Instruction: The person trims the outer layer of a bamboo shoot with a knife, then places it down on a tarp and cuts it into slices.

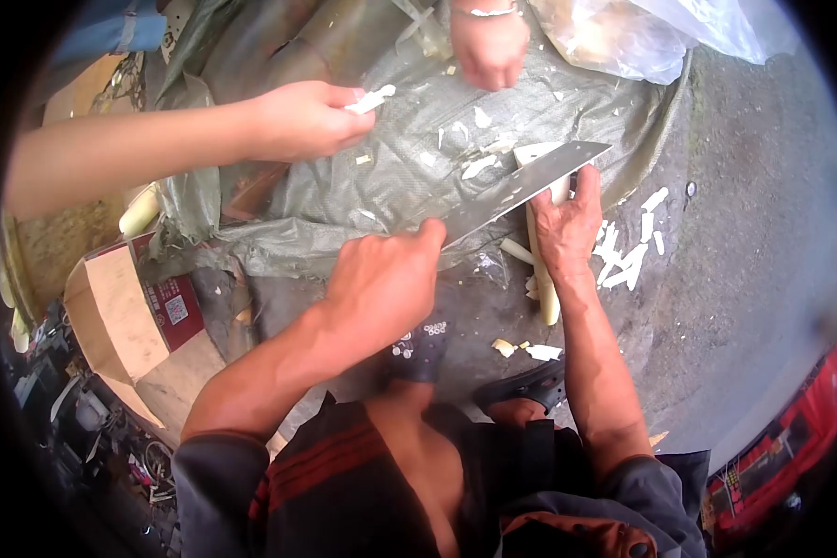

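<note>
My left hand [388,276] is closed in a fist round the handle end of a large knife. The broad blade [521,186] slants up to the right, its far end over a long pale stalk [547,288]. On the right, my right hand [569,223] has its fingers and thumb around that stalk, just below the blade; some fingers are hidden. White cut pieces [623,256] lie on the ground right of this hand. Small white scraps [479,166] are on the grey-green woven sheet [418,149] left of the stalk.
Another person's hand [321,119] reaches in from the left with a white piece; another hand [490,51] is at the top. A clear plastic bag [623,37] lies top right. An open cardboard box [121,316] stands at left, a red object [790,437] at lower right.
</note>
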Demonstrator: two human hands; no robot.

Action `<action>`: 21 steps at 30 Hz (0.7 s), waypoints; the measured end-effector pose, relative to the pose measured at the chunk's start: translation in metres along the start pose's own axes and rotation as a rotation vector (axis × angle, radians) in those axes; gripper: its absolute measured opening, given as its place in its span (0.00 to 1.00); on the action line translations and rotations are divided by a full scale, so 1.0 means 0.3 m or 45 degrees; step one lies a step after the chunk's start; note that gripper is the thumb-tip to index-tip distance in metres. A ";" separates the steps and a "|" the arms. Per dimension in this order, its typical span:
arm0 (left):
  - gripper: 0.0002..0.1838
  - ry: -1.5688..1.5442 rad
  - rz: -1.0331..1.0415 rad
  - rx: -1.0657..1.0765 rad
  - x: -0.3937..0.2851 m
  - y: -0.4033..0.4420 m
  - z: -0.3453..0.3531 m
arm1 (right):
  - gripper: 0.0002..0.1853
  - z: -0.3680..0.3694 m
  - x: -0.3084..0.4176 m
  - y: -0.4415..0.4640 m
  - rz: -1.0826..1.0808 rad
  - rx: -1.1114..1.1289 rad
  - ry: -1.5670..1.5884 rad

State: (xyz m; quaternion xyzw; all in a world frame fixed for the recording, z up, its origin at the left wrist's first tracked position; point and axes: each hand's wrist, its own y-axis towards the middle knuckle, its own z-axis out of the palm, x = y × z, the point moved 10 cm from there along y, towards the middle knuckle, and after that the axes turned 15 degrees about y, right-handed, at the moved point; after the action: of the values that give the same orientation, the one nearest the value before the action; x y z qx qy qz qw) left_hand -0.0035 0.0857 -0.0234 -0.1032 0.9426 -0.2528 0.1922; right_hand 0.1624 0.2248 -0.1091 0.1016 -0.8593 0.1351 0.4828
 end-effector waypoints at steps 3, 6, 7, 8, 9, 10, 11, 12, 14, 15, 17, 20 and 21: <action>0.08 -0.006 -0.002 0.021 0.001 0.036 0.021 | 0.31 -0.006 0.001 -0.001 -0.008 -0.001 -0.023; 0.09 -0.039 -0.006 -0.024 -0.024 0.109 0.042 | 0.31 -0.010 0.015 0.001 -0.009 -0.018 -0.008; 0.09 -0.021 -0.006 -0.026 -0.034 0.138 0.049 | 0.31 -0.008 0.007 0.001 -0.005 -0.019 -0.008; 0.09 -0.005 -0.005 -0.025 -0.046 0.168 0.058 | 0.31 -0.008 0.002 -0.001 0.001 -0.018 -0.010; 0.09 0.012 -0.005 -0.024 -0.056 0.193 0.065 | 0.31 -0.010 0.006 -0.005 -0.006 -0.023 -0.011; 0.10 0.016 0.001 -0.027 -0.064 0.213 0.068 | 0.31 -0.009 0.012 -0.008 -0.016 -0.029 -0.010; 0.10 0.022 0.007 -0.033 -0.070 0.233 0.068 | 0.31 -0.008 0.020 -0.007 -0.028 -0.036 -0.008; 0.10 0.026 0.015 -0.039 -0.072 0.250 0.068 | 0.31 -0.008 0.027 -0.004 -0.025 -0.037 -0.006; 0.10 0.015 0.000 -0.074 -0.052 0.278 0.062 | 0.32 -0.011 0.039 -0.007 -0.010 -0.032 -0.004; 0.10 0.016 -0.007 -0.099 -0.041 0.287 0.052 | 0.32 -0.016 0.046 -0.005 -0.034 -0.053 -0.013; 0.09 -0.045 0.019 -0.134 -0.010 0.268 0.028 | 0.32 -0.030 0.055 -0.006 -0.075 -0.092 -0.036; 0.08 -0.074 0.049 -0.141 -0.007 0.180 -0.018 | 0.31 -0.026 0.039 0.008 -0.003 -0.011 0.009; 0.08 -0.066 0.054 -0.135 -0.018 0.136 -0.031 | 0.32 -0.030 0.029 0.007 0.001 -0.015 0.010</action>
State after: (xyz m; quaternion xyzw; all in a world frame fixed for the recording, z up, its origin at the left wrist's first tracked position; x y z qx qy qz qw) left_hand -0.0065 0.1259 -0.0353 -0.0999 0.9514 -0.1957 0.2160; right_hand 0.1646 0.2294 -0.0974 0.0978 -0.8582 0.1307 0.4866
